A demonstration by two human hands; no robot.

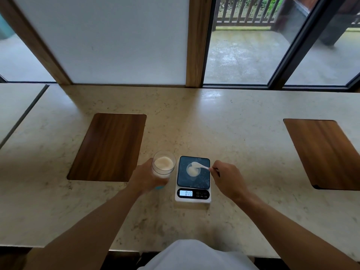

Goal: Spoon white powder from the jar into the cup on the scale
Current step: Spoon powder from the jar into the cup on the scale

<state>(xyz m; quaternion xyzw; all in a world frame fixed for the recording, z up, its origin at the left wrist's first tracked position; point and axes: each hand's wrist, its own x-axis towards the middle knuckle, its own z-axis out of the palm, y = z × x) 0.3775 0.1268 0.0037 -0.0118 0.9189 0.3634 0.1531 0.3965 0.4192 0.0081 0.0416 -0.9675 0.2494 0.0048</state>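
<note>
One spoon in right hand

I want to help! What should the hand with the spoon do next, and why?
Probably tip the spoon over. The right hand holds its bowl right above the cup on the scale, so the powder would fall in. The left hand steadies the jar.
</note>
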